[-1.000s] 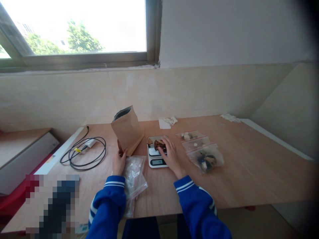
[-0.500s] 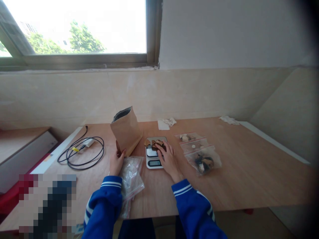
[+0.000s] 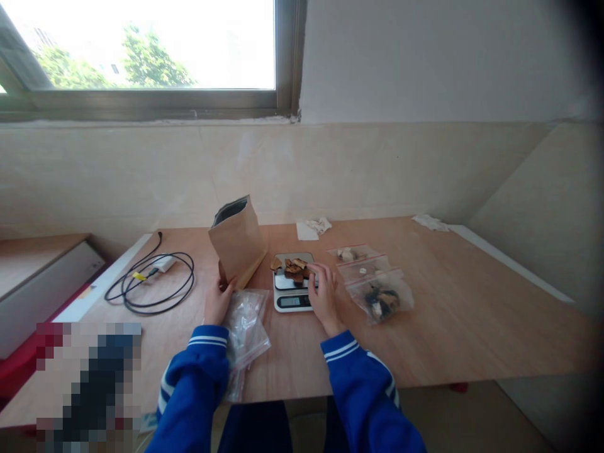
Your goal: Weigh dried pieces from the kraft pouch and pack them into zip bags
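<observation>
My left hand (image 3: 219, 298) is closed on the lower left edge of a brown kraft paper pouch (image 3: 240, 246), which stands tilted with its dark-lined mouth open. My right hand (image 3: 323, 290) is at the right side of a white digital kitchen scale (image 3: 293, 302), its fingers curved and apart beside the pile. Brown dried slices (image 3: 293, 270), perhaps mushroom, lie on the scale's plate. One lighter piece sits at the plate's left edge. I cannot read the display. Clear zip bags (image 3: 246, 328) lie flat between my left forearm and the scale.
Right of the scale lie clear zip bags (image 3: 380, 298) holding dark and pale dried pieces. A coiled black cable (image 3: 159, 308) with a white adapter is at the left. Crumpled tissue (image 3: 319, 225) lies near the wall. A blurred patch covers the table's lower left.
My right hand has drawn back to the right from the brown slices, so more of them show. My left hand stays on the pouch. The whole view has shifted slightly.
</observation>
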The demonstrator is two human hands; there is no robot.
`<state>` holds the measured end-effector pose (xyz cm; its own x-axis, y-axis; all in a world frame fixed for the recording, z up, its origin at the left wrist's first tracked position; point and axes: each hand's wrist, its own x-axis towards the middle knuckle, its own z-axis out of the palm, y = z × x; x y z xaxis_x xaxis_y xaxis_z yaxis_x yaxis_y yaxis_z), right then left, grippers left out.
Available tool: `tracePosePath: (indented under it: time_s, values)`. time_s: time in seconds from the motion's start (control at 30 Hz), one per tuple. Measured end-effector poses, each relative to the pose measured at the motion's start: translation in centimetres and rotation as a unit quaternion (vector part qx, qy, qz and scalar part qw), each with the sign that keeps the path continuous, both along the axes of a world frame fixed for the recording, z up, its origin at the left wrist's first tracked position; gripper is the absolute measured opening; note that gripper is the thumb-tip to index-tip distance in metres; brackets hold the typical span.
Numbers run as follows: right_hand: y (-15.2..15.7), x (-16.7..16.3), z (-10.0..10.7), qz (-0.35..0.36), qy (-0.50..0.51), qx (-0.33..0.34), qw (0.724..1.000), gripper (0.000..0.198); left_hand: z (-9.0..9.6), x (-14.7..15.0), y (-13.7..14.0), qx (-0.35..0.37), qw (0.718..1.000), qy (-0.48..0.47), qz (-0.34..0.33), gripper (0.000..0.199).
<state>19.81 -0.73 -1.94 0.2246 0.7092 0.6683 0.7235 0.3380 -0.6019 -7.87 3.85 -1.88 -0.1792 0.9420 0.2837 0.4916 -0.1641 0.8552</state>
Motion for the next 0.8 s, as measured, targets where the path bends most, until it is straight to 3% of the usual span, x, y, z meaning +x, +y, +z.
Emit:
tracePosePath:
  time_s: [0.17,0.37,0.57,0.7,0.8]
  values:
    - [-0.5,-0.2,1.1,0.021,0.025,0.031,0.999,0.031,-0.6,-0.2,0.3,0.016,1.0,0.019,0.008,0.046]
    - [-3.1,-4.2,5.7,0.105,-0.012,0.086,0.991,0.04,-0.2,0.1,0.1,0.062,0.997,0.045,-0.02,0.038]
    - [-4.9,-9.4,9.4,0.175,-0.093,0.056,0.978,0.047,0.2,0.2,-0.3,0.052,0.998,0.033,-0.029,0.046]
    - [-5.7,-9.8,10.5,0.147,-0.082,0.045,0.985,0.032,0.5,0.4,-0.6,0.051,0.998,0.026,-0.035,0.044]
    - [-6.3,-9.3,10.4,0.154,-0.099,-0.021,0.983,0.027,0.5,0.5,-0.7,0.062,0.997,0.002,-0.049,0.039]
